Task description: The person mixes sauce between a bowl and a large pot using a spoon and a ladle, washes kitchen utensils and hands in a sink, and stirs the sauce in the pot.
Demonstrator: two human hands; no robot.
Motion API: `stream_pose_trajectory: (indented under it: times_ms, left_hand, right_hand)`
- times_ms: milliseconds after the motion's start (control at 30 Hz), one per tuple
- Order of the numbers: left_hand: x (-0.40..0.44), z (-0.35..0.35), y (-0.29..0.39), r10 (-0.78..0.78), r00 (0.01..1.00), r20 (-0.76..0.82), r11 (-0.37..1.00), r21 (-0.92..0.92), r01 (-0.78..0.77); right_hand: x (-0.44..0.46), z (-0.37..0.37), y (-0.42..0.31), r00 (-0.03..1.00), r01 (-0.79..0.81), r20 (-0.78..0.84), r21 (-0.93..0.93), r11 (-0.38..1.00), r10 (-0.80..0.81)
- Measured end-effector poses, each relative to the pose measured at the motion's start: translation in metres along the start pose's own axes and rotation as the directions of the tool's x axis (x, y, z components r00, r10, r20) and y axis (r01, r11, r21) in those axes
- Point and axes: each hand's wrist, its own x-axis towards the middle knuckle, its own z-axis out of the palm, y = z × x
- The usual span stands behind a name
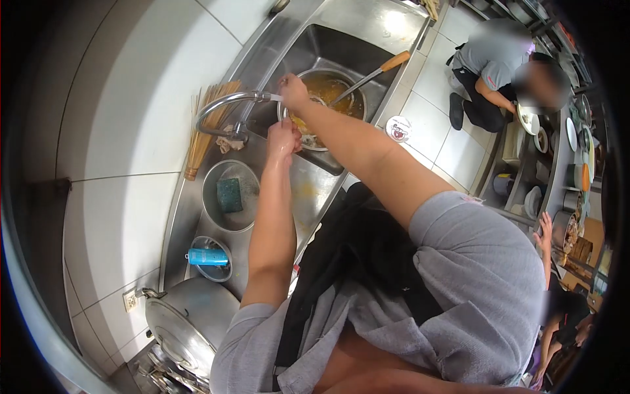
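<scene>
Both hands are at the left side of a round metal pot (359,113) standing in the sink (318,43). My left hand (283,139) is closed at the pot's near-left rim; what it grips, if anything, is too small to tell. Fingers curled, my right hand (293,92) is by the faucet (226,100) spout; its hold is hidden. Yellowish liquid with foam and bits fills the pot. A ladle (367,80) with a wooden handle leans in it, its handle over the sink's right edge.
On the counter are a bowl (211,197) with a green scouring pad (228,196), a small bowl (226,270) with a blue can (207,257), and a bamboo brush (198,148). A large lidded pot (190,315) stands lower left. One person (492,72) crouches by shelves at right; another's hand (544,231) shows lower right.
</scene>
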Motion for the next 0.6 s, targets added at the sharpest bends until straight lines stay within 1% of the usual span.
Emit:
stream_pose_trajectory:
  times_ms: [33,67,100,133,167,200,233,267,300,333,367,400,433,467,500,567,600]
  left_hand:
    - [-0.006,-0.007,-0.001,0.004,1.000,0.008,1.000,-0.019,-0.004]
    - [-0.010,-0.013,0.000,0.010,1.000,0.003,1.000,-0.023,-0.010]
    - [-0.011,-0.020,0.000,0.022,0.999,-0.023,1.000,0.002,-0.022]
    - [-0.013,-0.028,-0.001,0.033,0.998,-0.047,0.999,0.028,-0.031]
    - [-0.015,-0.034,-0.003,0.036,0.998,-0.045,0.999,0.025,-0.034]
    - [-0.017,-0.039,-0.004,0.033,0.999,-0.025,0.999,0.027,-0.032]
    - [-0.018,-0.042,-0.005,0.031,1.000,-0.006,0.999,0.029,-0.031]
    - [-0.018,-0.041,-0.007,0.037,0.999,-0.003,0.999,0.027,-0.037]
    - [-0.022,-0.034,-0.007,0.064,0.998,-0.012,0.997,0.053,-0.063]
    - [-0.025,-0.029,-0.007,0.086,0.996,-0.019,0.993,0.079,-0.085]
    - [-0.025,-0.023,-0.004,0.096,0.995,-0.012,0.994,0.056,-0.096]
    - [-0.023,-0.017,-0.001,0.101,0.995,-0.007,0.994,0.048,-0.100]
    - [-0.019,-0.012,0.003,0.118,0.993,-0.022,0.990,0.077,-0.116]
    - [-0.015,-0.007,0.006,0.134,0.990,-0.039,0.986,0.108,-0.129]
    - [-0.010,-0.002,0.007,0.135,0.990,-0.041,0.986,0.105,-0.130]
    - [0.006,0.004,0.007,0.232,0.967,-0.108,0.971,-0.031,-0.236]
    - [0.015,0.003,0.006,0.232,0.966,-0.115,0.971,-0.030,-0.237]
  right_hand:
    - [-0.011,0.005,0.004,0.983,0.184,0.006,0.011,0.983,-0.184]
    - [-0.020,0.009,0.007,0.931,0.364,0.007,0.023,0.931,-0.364]
    - [-0.030,0.007,-0.005,0.975,0.046,0.206,0.187,0.981,-0.085]
    - [-0.034,0.010,-0.003,0.974,0.050,0.208,0.187,0.981,-0.090]
    - [-0.039,0.009,-0.004,0.944,-0.072,0.327,0.342,0.937,-0.047]
    - [-0.039,0.007,-0.002,0.896,-0.207,0.444,0.467,0.860,-0.026]
    - [-0.032,0.001,-0.001,0.895,-0.158,0.443,0.427,0.891,-0.053]
    - [-0.024,-0.003,-0.003,0.896,-0.152,0.439,0.427,0.892,-0.058]
    - [-0.015,-0.006,-0.005,0.915,0.098,0.365,0.206,0.974,-0.169]
    - [-0.011,-0.008,-0.005,0.902,0.323,0.319,-0.051,0.945,-0.291]
    - [-0.011,-0.008,-0.004,0.843,0.536,0.154,-0.157,0.830,-0.515]
    - [-0.013,-0.008,-0.010,0.840,0.540,0.155,-0.165,0.825,-0.519]
    - [-0.017,-0.006,-0.018,0.972,0.228,0.048,0.039,0.973,-0.230]
    - [-0.020,-0.007,-0.025,0.994,-0.105,0.014,0.269,0.957,0.105]
    - [-0.021,-0.004,-0.020,0.995,-0.103,0.016,0.267,0.958,0.102]
    - [-0.026,0.005,-0.004,0.954,-0.177,0.295,0.393,0.902,0.059]
    - [-0.032,-0.002,-0.010,0.952,-0.179,0.302,0.394,0.901,0.057]
